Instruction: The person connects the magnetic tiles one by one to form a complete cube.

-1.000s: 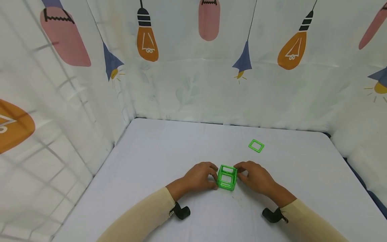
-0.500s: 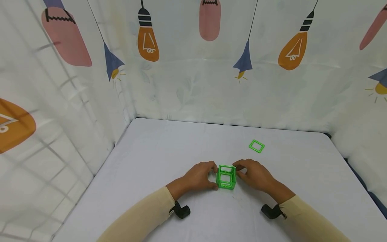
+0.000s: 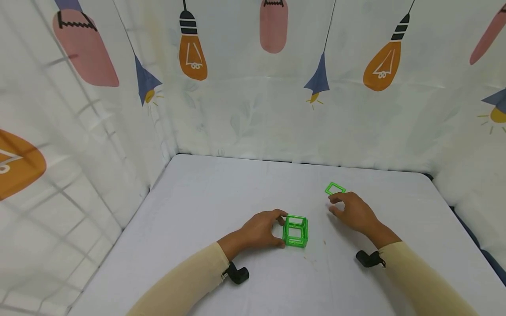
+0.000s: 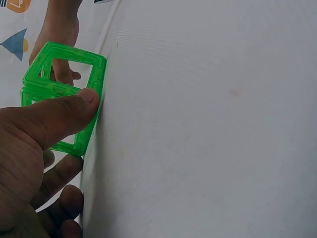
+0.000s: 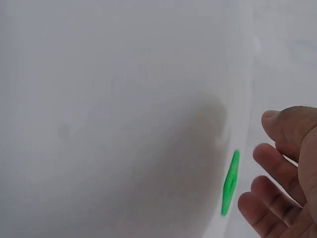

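Note:
A green cube [image 3: 295,225] built of open square magnetic tiles stands on the table. My left hand [image 3: 258,230] holds it from its left side, and in the left wrist view the thumb [image 4: 74,106] presses on the cube's frame [image 4: 54,90]. Farther back and to the right lies a single green magnetic tile [image 3: 328,187], flat on the table. Just in front of it hovers my right hand [image 3: 357,213], fingers apart and holding nothing; it covers the tile's near corner. Seen edge-on in the right wrist view, the tile [image 5: 230,184] is a short distance from the fingertips [image 5: 253,204].
A white cloth covers the table [image 3: 221,188]. Behind it and along the left hang white fabric walls [image 3: 245,109] printed with lamps and bulbs. Each wrist wears a small black camera [image 3: 237,275].
My right hand has let go of the cube and moved right and away from me to the single tile. The left hand stays at the cube, which has turned slightly.

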`<state>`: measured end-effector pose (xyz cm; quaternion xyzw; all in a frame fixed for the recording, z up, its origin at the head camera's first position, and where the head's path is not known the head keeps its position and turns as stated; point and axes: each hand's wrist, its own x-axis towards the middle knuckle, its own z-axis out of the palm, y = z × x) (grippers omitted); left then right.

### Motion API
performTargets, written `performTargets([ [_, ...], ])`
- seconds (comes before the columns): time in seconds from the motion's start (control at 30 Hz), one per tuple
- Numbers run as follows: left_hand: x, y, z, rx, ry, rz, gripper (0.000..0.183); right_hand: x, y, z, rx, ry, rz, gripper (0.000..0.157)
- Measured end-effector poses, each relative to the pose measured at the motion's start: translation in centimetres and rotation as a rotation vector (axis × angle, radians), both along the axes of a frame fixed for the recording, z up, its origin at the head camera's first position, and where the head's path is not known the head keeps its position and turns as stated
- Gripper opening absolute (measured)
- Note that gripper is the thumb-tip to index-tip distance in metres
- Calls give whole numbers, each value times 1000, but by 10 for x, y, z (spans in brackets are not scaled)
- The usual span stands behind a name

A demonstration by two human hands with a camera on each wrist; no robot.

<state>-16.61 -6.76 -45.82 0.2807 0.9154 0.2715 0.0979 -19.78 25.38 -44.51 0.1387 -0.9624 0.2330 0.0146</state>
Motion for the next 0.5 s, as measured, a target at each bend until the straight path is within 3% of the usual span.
performTargets([
  [0.5,-2,-2,-1,-3,15,-16,75,-33,28,-11,26,-62,-93,67],
])
